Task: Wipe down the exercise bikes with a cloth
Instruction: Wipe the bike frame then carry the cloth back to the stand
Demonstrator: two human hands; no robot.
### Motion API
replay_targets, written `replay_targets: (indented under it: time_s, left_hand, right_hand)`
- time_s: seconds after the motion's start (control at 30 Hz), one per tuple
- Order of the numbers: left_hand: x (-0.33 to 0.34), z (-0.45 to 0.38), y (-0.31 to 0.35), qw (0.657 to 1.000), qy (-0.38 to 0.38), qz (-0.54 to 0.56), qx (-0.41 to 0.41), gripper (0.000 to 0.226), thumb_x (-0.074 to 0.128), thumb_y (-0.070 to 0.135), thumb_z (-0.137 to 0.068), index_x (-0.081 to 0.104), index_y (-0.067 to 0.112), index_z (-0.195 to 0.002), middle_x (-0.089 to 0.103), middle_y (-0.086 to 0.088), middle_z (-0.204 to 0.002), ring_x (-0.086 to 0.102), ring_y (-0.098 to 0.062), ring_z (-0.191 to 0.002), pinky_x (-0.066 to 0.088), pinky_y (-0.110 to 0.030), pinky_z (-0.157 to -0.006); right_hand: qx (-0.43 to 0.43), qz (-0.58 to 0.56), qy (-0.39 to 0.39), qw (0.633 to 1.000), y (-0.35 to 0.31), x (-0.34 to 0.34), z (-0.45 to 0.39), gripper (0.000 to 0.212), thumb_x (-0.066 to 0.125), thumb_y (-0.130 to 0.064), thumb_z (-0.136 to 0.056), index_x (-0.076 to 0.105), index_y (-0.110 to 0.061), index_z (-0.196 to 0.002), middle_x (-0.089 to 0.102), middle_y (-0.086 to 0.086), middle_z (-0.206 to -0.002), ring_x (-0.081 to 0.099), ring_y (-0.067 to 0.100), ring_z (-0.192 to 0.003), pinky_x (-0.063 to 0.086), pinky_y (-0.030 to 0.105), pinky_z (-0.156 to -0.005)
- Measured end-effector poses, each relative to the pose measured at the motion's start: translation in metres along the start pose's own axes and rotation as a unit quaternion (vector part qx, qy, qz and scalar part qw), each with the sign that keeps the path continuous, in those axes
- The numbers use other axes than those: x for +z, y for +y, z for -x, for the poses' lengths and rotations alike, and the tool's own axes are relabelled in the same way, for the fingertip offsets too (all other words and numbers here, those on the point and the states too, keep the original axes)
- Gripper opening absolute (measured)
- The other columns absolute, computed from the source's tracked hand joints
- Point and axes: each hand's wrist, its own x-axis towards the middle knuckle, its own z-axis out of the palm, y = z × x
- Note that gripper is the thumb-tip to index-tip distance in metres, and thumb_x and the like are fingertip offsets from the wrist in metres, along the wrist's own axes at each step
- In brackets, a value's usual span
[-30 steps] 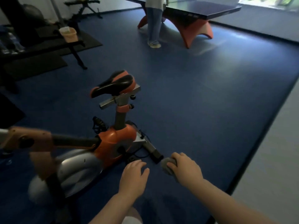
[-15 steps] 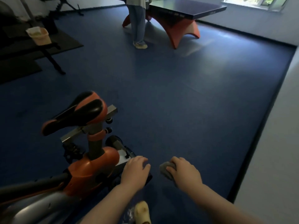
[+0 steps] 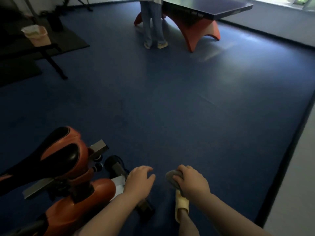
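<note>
Bikes: one bike point(image 3: 68, 193) in view, lower left of the frame; glossy orange shell, black metal frame.
Saddle: one saddle point(image 3: 56, 155), orange and black, smooth and rounded, on a square grey metal rail.
Cloth: one grey cloth point(image 3: 172, 177), soft and bunched into a lump, lower centre, just right of the bike and clear of it.
Hands: two, both bare, low in the frame.
Left hand: the left hand point(image 3: 139, 182) is palm down, fingers loosely bent and slightly spread, holding nothing; it hovers over the rear end of the bike, and whether it touches cannot be told.
Right hand: the right hand point(image 3: 191, 182) has its fingers curled round the cloth, which bulges out on the left of the fist.
Shoe: one pale yellow shoe point(image 3: 181, 206), soft-looking, under the right hand on the floor.
Floor: smooth dark blue floor point(image 3: 170, 108) with a black edge strip at the right; beyond it a pale grey strip.
Table: one ping-pong table point(image 3: 204, 7), flat dark blue top on curved orange legs, upper centre right.
Person: one, standing at the table; two legs point(image 3: 153, 24) in loose blue jeans, light shoes.
Bin: one pale bin point(image 3: 36, 35) with a plastic liner, upper left.
Mats: black mats point(image 3: 68, 38), flat, upper left.
</note>
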Motion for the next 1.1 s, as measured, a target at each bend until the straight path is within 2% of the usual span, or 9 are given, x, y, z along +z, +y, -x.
replay_targets:
  time_s: [0.17, 0.27, 0.37, 0.53, 0.63, 0.83, 0.93, 1.1]
  left_hand:
    - [-0.008, -0.071, 0.026, 0.996, 0.051, 0.042, -0.061, 0.038, 0.047, 0.037, -0.094, 0.054, 0.024, -0.13, 0.054, 0.006, -0.136, 0.049, -0.014, -0.122, 0.04, -0.03, -0.103]
    - [-0.014, -0.109, 0.05, 0.991, 0.072, 0.064, -0.088, 0.038, 0.046, 0.038, -0.095, 0.054, 0.025, -0.13, 0.053, 0.006, -0.136, 0.049, -0.014, -0.122, 0.04, -0.03, -0.103]
    - [-0.024, -0.149, 0.076, 0.984, 0.11, 0.087, -0.108, 0.038, 0.046, 0.038, -0.095, 0.053, 0.025, -0.13, 0.052, 0.007, -0.137, 0.046, -0.014, -0.125, 0.038, -0.03, -0.104]
    - [-0.038, -0.185, 0.093, 0.975, 0.131, 0.106, -0.145, 0.037, 0.047, 0.036, -0.095, 0.054, 0.024, -0.129, 0.053, 0.004, -0.137, 0.046, -0.016, -0.127, 0.038, -0.034, -0.106]
    - [-0.051, -0.202, 0.079, 0.966, 0.143, 0.118, -0.179, 0.037, 0.048, 0.034, -0.095, 0.055, 0.023, -0.13, 0.053, 0.004, -0.138, 0.047, -0.017, -0.127, 0.038, -0.034, -0.106]
    - [-0.091, -0.25, 0.033, 0.937, 0.187, 0.171, -0.241, 0.036, 0.048, 0.034, -0.095, 0.054, 0.023, -0.129, 0.053, 0.005, -0.137, 0.049, -0.015, -0.125, 0.04, -0.032, -0.104]
    - [-0.127, -0.285, 0.007, 0.928, 0.195, 0.184, -0.26, 0.039, 0.046, 0.035, -0.096, 0.051, 0.023, -0.132, 0.05, 0.004, -0.139, 0.047, -0.015, -0.127, 0.038, -0.031, -0.105]
    - [-0.2, -0.318, -0.043, 0.91, 0.235, 0.193, -0.282, 0.037, 0.046, 0.035, -0.096, 0.053, 0.024, -0.131, 0.052, 0.006, -0.136, 0.049, -0.013, -0.123, 0.039, -0.027, -0.102]
  right_hand:
    - [-0.073, 0.047, -0.043, 0.995, 0.009, -0.042, -0.09, 0.024, 0.043, -0.042, -0.094, 0.049, -0.027, -0.111, 0.052, -0.003, -0.109, 0.056, 0.02, -0.096, 0.043, 0.031, -0.071]
    - [-0.109, 0.085, -0.059, 0.989, 0.01, -0.076, -0.138, 0.024, 0.043, -0.041, -0.094, 0.049, -0.026, -0.112, 0.053, -0.002, -0.112, 0.057, 0.022, -0.098, 0.045, 0.033, -0.074]
    - [-0.158, 0.104, -0.052, 0.981, 0.006, -0.108, -0.186, 0.024, 0.043, -0.041, -0.094, 0.05, -0.025, -0.11, 0.054, -0.002, -0.111, 0.058, 0.023, -0.097, 0.046, 0.035, -0.076]
    - [-0.218, 0.125, -0.058, 0.966, -0.016, -0.135, -0.25, 0.021, 0.044, -0.039, -0.094, 0.051, -0.024, -0.108, 0.056, -0.002, -0.109, 0.059, 0.022, -0.093, 0.044, 0.032, -0.069]
    - [-0.246, 0.127, -0.066, 0.959, -0.038, -0.134, -0.285, 0.019, 0.044, -0.039, -0.094, 0.052, -0.026, -0.106, 0.056, -0.003, -0.107, 0.059, 0.021, -0.09, 0.04, 0.03, -0.065]
    - [-0.307, 0.153, -0.109, 0.933, -0.114, -0.121, -0.355, 0.019, 0.044, -0.041, -0.093, 0.051, -0.028, -0.106, 0.055, -0.004, -0.106, 0.059, 0.02, -0.09, 0.042, 0.032, -0.067]
    - [-0.342, 0.16, -0.113, 0.919, -0.165, -0.116, -0.396, 0.019, 0.043, -0.041, -0.094, 0.05, -0.029, -0.106, 0.056, -0.005, -0.105, 0.059, 0.02, -0.089, 0.041, 0.031, -0.066]
    - [-0.369, 0.17, -0.114, 0.906, -0.251, -0.113, -0.454, 0.018, 0.043, -0.04, -0.094, 0.048, -0.027, -0.105, 0.056, -0.004, -0.103, 0.059, 0.02, -0.087, 0.048, 0.033, -0.068]
